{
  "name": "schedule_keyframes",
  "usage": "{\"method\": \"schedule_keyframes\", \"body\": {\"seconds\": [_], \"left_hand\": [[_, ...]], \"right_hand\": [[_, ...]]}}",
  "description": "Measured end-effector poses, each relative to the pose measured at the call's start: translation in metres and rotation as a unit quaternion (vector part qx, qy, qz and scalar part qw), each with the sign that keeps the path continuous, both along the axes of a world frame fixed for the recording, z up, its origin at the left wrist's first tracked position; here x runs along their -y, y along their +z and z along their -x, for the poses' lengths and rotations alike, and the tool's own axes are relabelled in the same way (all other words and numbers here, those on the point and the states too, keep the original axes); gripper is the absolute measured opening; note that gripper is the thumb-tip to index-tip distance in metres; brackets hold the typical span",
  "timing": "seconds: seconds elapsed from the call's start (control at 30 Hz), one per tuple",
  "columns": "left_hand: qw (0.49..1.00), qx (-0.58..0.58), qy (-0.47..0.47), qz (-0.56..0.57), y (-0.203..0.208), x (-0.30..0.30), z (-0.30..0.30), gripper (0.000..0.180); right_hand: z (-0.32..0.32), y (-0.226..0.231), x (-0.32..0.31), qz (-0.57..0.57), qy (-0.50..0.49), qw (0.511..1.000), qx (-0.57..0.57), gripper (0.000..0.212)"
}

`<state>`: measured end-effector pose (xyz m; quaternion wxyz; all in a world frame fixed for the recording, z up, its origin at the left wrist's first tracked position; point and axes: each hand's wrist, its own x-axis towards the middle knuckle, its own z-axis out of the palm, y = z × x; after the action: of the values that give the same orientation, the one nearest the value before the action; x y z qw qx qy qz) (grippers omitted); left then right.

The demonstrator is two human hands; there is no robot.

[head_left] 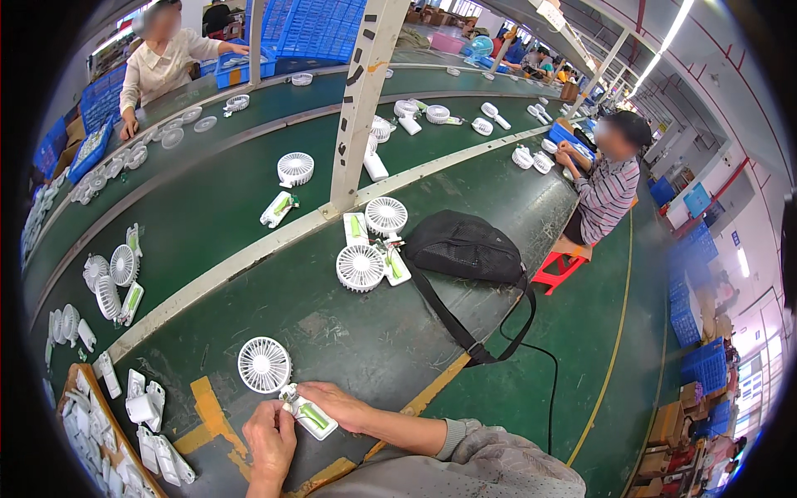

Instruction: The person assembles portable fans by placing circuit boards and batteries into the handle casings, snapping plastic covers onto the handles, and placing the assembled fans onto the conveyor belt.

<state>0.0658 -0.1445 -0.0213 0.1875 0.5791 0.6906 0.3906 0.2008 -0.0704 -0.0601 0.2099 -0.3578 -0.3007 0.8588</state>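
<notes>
A white handheld fan [264,365] lies on the green bench, its round grille head pointing away from me. Its opened handle [317,422] shows a light-green battery and small parts at the neck. My left hand [271,438] pinches at the neck end, thumb and forefinger close together. From the right, my right hand [336,405] grips the handle's side, its fingers partly hidden. Ahead lie two more opened fans, one with its grille head [361,267] nearer me and one [386,216] just behind it.
A black bag [465,245] with a long strap lies on the bench. White handle shells [146,402] and a bin of parts [100,440] are at left. A metal post [353,116] stands before the conveyor [241,191] carrying fans. Two co-workers sit or stand beyond.
</notes>
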Motion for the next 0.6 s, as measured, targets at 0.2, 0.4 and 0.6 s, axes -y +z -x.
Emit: {"method": "schedule_keyframes", "body": {"seconds": [0.2,0.4,0.6], "left_hand": [[0.999,-0.044,-0.004,0.017,0.013,0.008,0.007,0.004],[0.999,0.02,0.004,0.048,0.011,-0.002,0.007,0.007],[0.993,0.092,0.028,0.067,0.004,0.003,0.012,0.007]], "right_hand": [[0.005,-0.006,0.006,0.002,0.026,1.0,0.011,0.035],[-0.001,0.008,0.002,0.006,-0.026,0.999,0.029,0.026],[0.004,0.022,-0.001,-0.001,0.02,0.999,0.04,0.028]]}}
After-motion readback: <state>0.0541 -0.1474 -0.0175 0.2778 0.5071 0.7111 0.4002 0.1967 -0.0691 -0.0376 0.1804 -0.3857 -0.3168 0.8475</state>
